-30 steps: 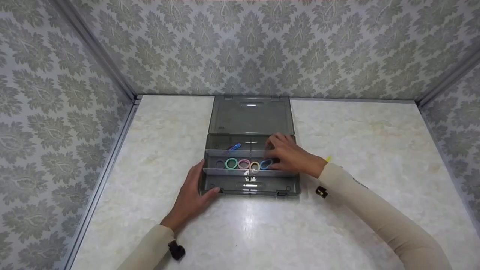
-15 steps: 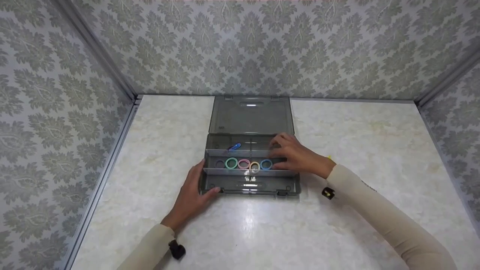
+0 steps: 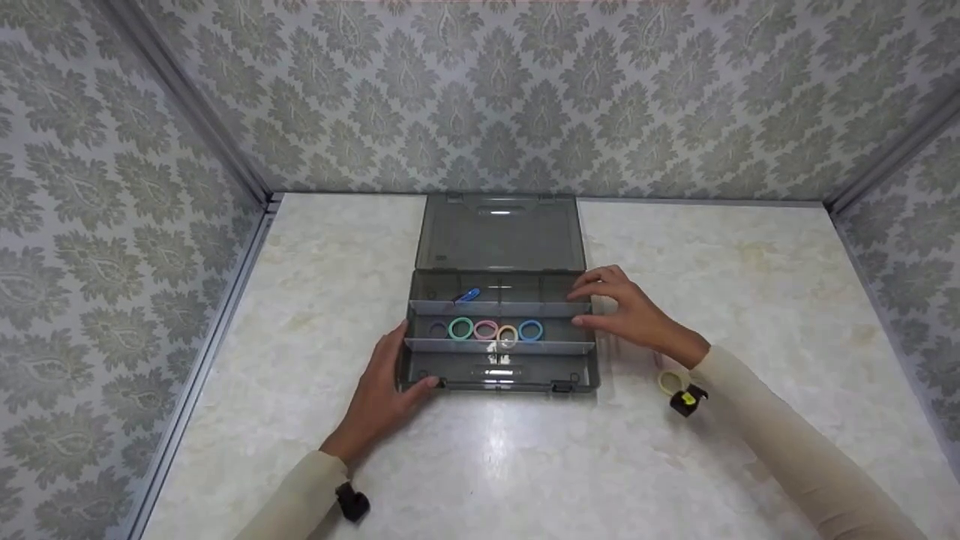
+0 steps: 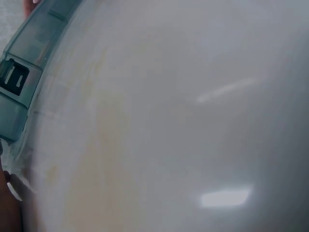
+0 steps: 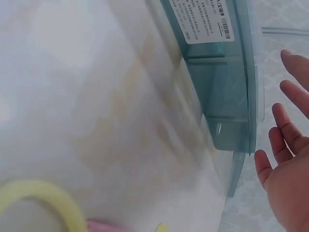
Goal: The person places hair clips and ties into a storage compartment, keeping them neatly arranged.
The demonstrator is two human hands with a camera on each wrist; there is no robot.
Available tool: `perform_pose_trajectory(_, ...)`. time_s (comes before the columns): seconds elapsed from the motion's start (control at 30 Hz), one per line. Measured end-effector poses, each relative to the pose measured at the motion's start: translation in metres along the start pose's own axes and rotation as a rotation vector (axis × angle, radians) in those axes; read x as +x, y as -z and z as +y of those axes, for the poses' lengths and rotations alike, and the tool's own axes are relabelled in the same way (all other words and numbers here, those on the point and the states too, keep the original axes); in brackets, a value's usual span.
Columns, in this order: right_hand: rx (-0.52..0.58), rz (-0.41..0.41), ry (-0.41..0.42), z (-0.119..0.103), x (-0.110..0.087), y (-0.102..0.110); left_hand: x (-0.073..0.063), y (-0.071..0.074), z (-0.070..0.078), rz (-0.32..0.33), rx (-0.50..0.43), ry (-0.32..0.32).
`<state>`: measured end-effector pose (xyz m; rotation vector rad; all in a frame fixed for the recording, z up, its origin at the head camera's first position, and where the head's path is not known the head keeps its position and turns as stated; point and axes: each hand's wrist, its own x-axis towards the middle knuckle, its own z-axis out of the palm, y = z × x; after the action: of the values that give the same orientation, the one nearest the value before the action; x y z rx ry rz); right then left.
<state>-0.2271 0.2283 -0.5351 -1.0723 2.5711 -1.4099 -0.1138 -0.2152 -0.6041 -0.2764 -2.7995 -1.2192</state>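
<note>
Patterned grey wallpaper point(image 3: 499, 112) stands behind the marbled white table point(image 3: 480, 465), where the left hand point(image 3: 381, 388) grips an open, translucent grey plastic box point(image 3: 457, 367). The empty right hand point(image 3: 630, 311) is at the box's right edge; a black wrist camera point(image 3: 681, 409) partly hides one pale-yellow ring point(image 3: 661, 384).

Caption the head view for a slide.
Left hand touches an open, divided case of colored rings; empty right hand hovers at its right edge.

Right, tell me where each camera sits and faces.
On head: faces forward and down at open translucent grey plastic box; shows left grip, right grip.
On left wrist: faces pale marbled tabletop, box edge; shows part of left grip.
On right wrist: faces box side; shows right grip.
Head and right wrist share box, right grip.
</note>
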Motion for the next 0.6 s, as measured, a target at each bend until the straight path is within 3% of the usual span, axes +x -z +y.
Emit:
perform_pose_trajectory(0.13,0.043,0.043,-0.066,0.004,-0.018,0.004,0.000,0.000,0.001,-0.001,-0.004,-0.003)
perform_pose_trajectory(0.6,0.053,0.128,-0.139,0.018,-0.079,0.006,-0.001,0.000,-0.001,0.004,-0.007,-0.011)
